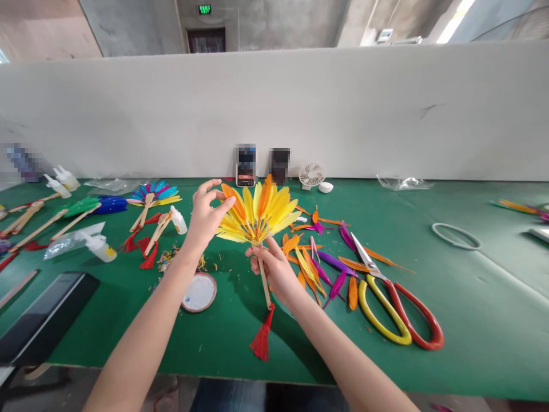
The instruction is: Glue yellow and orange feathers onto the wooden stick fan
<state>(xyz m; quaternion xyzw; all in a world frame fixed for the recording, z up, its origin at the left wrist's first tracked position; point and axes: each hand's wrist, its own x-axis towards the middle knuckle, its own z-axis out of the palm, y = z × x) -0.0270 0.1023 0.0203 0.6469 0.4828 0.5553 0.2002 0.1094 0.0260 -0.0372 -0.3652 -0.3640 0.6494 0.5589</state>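
A feather fan (278, 209) with yellow and orange feathers spreads upright in front of me. My right hand (274, 263) is closed around the fan where the feathers meet its wooden handle (264, 283). From the handle's lower end hangs a red tassel (263, 337). At the fan's left side, my left hand (208, 214) pinches an orange feather (234, 201) between thumb and fingers. Loose orange, yellow and purple feathers (338, 283) lie on the green table to the right of my right hand.
Large scissors (388, 292) with yellow and red handles lie at the right, blades parted. A round dish (199, 292) holds something whitish. Glue bottles (99, 247), finished-looking fans (154, 194) and a black box-like object (47, 317) occupy the left. A small white fan (312, 174) stands by the partition.
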